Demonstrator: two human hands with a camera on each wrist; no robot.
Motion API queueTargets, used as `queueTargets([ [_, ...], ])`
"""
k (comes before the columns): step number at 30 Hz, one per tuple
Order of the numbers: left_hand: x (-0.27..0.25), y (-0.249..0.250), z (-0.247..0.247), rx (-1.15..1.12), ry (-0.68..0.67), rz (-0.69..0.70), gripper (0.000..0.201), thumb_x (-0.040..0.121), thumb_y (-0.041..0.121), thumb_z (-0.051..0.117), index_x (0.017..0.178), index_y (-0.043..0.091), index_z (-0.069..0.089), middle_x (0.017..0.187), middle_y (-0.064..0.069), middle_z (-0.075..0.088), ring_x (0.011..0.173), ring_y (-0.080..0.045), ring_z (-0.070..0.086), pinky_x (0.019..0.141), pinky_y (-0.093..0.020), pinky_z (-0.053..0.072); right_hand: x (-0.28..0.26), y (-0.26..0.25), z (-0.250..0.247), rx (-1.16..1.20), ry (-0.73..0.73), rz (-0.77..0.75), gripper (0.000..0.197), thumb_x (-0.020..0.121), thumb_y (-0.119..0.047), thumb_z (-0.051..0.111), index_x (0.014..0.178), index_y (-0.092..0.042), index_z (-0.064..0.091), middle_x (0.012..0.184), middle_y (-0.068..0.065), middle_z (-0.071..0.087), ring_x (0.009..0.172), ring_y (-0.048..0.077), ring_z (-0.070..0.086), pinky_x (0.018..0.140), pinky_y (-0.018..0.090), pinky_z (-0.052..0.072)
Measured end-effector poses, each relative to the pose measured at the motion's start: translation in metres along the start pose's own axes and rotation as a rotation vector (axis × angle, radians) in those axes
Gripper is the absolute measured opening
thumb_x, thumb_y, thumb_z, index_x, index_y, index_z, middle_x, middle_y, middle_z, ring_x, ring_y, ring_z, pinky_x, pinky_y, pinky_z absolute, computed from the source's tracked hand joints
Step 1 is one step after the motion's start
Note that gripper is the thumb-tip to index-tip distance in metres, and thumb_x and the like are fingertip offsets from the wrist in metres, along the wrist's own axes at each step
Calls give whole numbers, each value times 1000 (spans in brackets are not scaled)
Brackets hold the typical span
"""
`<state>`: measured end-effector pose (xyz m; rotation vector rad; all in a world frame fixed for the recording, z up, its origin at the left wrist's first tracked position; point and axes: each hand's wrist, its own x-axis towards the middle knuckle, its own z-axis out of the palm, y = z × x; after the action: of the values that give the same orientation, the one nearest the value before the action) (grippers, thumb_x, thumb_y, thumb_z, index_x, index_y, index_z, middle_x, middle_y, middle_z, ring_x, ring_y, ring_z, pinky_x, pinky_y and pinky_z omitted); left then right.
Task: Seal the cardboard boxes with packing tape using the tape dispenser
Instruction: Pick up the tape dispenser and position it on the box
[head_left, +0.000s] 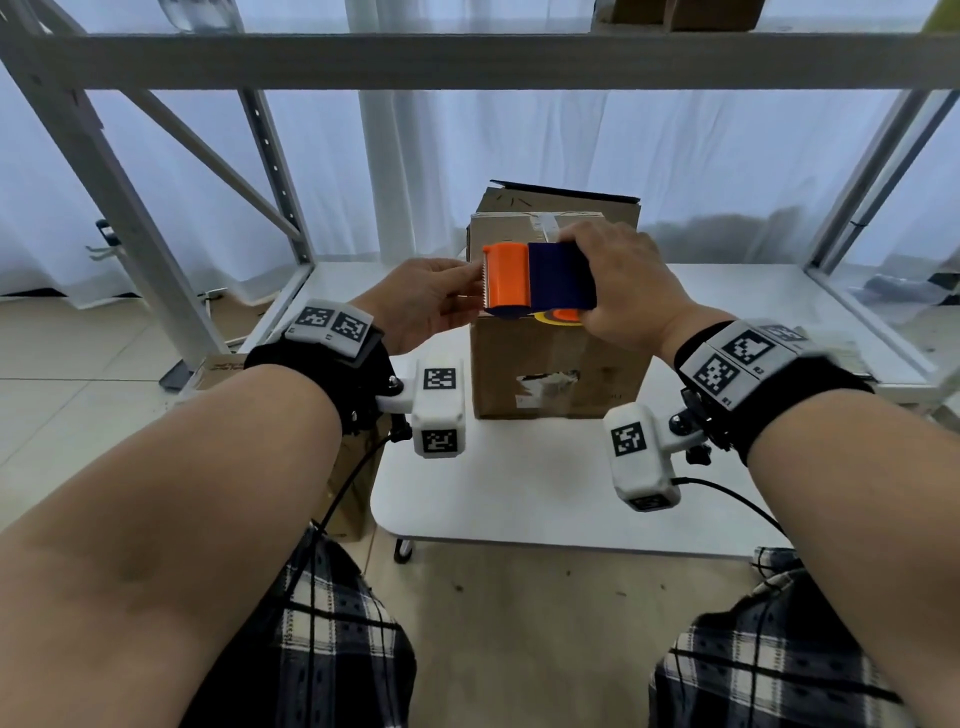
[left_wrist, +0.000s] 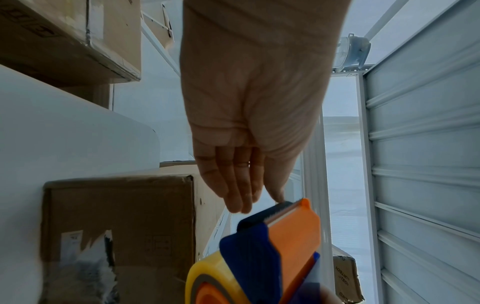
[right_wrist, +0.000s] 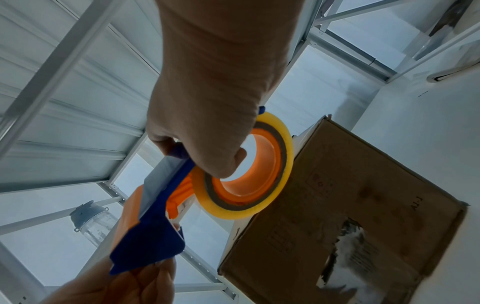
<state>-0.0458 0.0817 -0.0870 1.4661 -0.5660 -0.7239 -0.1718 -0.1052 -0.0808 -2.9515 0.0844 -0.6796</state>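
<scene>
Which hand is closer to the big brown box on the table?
Right. The right hand grips the tape dispenser directly over the cardboard box, just above its top. The left hand is off the box's left side, fingertips at the dispenser's toothed end.

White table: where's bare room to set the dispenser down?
Bare table between the cardboard box and the near edge, and to the box's right up to the shelf frame. Crowded above the box: the right hand holds the tape dispenser there, with the left hand at its blade.
</scene>
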Motion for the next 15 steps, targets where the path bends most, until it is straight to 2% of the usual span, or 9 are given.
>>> queueTargets([
  [9, 1, 0, 0, 60, 48, -10, 4, 92, 6, 57, 94, 8, 61, 81, -6, 64, 72, -13, 63, 65, -20, 54, 1, 4, 3, 2, -3, -22, 64, 72, -17, 77, 127, -12, 45, 124, 11, 52, 112, 28, 48, 96, 40, 35],
  [15, -2, 5, 1, 77, 24, 3, 8, 91, 7, 59, 98, 5, 61, 81, -5, 64, 69, -9, 63, 63, -18, 53, 0, 7, 2, 38, 33, -67, 67, 70, -18, 80, 126, -11, 45, 123, 10, 54, 111, 29, 49, 95, 40, 36],
])
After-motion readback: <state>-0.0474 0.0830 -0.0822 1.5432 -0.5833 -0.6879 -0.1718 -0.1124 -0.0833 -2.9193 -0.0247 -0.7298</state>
